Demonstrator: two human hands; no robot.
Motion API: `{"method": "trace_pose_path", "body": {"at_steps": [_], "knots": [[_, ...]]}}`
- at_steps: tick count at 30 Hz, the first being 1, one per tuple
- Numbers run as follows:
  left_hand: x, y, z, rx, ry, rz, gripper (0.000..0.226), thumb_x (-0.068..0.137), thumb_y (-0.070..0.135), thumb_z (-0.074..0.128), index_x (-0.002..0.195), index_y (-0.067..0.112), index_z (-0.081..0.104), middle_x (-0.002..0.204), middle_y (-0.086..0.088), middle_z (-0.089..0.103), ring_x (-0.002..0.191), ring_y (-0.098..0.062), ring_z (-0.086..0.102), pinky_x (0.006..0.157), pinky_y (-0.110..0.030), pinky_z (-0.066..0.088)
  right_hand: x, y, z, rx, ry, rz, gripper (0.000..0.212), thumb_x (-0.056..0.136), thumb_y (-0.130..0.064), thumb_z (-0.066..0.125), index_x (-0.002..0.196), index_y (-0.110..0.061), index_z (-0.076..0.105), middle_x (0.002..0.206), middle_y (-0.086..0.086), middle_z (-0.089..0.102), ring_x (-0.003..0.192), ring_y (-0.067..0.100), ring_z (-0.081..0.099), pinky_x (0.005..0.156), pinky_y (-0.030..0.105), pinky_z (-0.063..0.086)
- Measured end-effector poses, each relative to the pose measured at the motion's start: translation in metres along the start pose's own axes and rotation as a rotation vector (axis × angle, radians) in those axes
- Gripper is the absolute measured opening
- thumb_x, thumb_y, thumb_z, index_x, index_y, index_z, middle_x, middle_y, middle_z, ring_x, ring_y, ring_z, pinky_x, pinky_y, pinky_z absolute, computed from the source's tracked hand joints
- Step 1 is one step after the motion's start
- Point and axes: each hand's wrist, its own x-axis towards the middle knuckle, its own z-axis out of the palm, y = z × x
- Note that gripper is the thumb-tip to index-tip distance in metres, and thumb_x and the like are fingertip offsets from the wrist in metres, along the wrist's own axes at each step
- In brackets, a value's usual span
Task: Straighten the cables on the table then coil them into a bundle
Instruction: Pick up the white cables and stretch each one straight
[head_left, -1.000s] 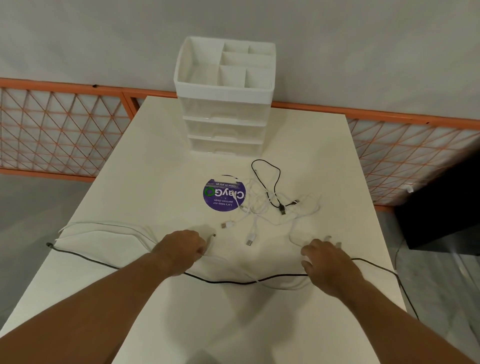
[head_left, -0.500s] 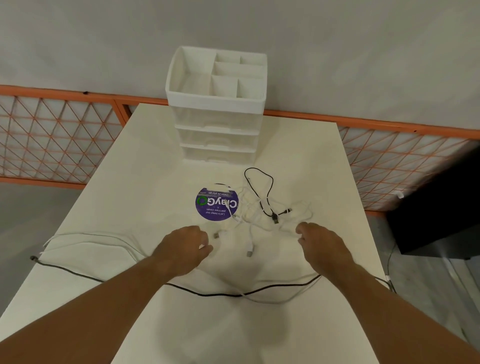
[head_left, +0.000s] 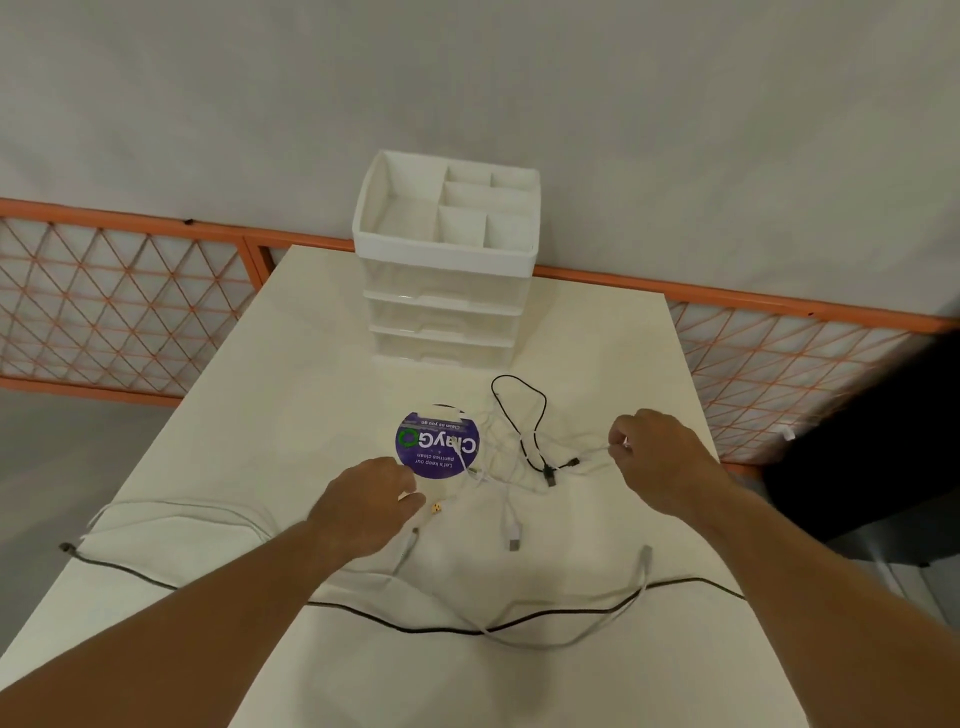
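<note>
A tangle of white cables (head_left: 511, 470) lies mid-table, with a short black cable (head_left: 524, 415) looped through it. A long black cable (head_left: 436, 626) runs across the near part of the table under both forearms, beside a long white cable (head_left: 571, 642). My left hand (head_left: 363, 506) is curled, knuckles up, its fingertips holding a white cable end with a small plug (head_left: 436, 507) poking out. My right hand (head_left: 657, 457) pinches a thin white cable at the tangle's right side.
A white drawer organizer (head_left: 447, 291) with an open compartmented top stands at the table's (head_left: 260, 426) far edge. A round purple sticker (head_left: 436, 441) lies left of the tangle. An orange lattice railing (head_left: 119, 306) runs behind the table. Something dark (head_left: 872, 441) stands to the right.
My right hand left the near long cables and moved forward to the tangle's right side, where it now pinches a white cable. My left hand shifted slightly forward.
</note>
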Motion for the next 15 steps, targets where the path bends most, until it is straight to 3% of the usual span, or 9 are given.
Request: {"method": "trace_pose_path", "body": {"at_steps": [4, 10, 13, 15], "knots": [[0.015, 0.035, -0.031, -0.148, 0.066, 0.198, 0.028, 0.093, 0.045, 0.054, 0.101, 0.021, 0.067, 0.100, 0.006, 0.064, 0.089, -0.016, 0.060, 0.079, -0.030, 0.048, 0.015, -0.020, -0.052, 0.030, 0.069, -0.074, 0.016, 0.095, -0.027, 0.051, 0.098, -0.016, 0.062, 0.095, 0.000, 0.051, 0.095, 0.023, 0.055, 0.075, 0.031, 0.042], [0.049, 0.108, -0.126, -0.384, 0.250, 0.398, 0.049, 0.094, 0.046, 0.053, 0.136, 0.022, 0.049, 0.131, 0.006, 0.056, 0.114, -0.013, 0.054, 0.095, -0.025, 0.041, 0.029, -0.066, -0.153, -0.042, 0.376, -0.247, 0.016, 0.093, -0.025, 0.056, 0.097, -0.014, 0.066, 0.101, 0.006, 0.057, 0.094, 0.026, 0.055, 0.078, 0.032, 0.040], [0.053, 0.137, -0.176, -0.672, 0.210, 0.428, 0.038, 0.101, 0.042, 0.041, 0.133, 0.024, 0.052, 0.127, 0.005, 0.059, 0.115, -0.010, 0.055, 0.094, -0.024, 0.044, 0.029, -0.083, -0.190, -0.013, 0.501, -0.305, 0.015, 0.092, -0.025, 0.057, 0.095, -0.015, 0.067, 0.093, 0.003, 0.054, 0.089, 0.024, 0.055, 0.074, 0.030, 0.039], [0.053, 0.149, -0.201, -0.875, 0.130, 0.428, 0.035, 0.103, 0.038, 0.034, 0.120, 0.021, 0.060, 0.116, 0.004, 0.065, 0.109, -0.010, 0.058, 0.088, -0.020, 0.043, 0.028, -0.091, -0.208, -0.018, 0.545, -0.302, 0.016, 0.094, -0.027, 0.056, 0.099, -0.017, 0.067, 0.094, -0.001, 0.052, 0.090, 0.023, 0.055, 0.076, 0.030, 0.041]]}}
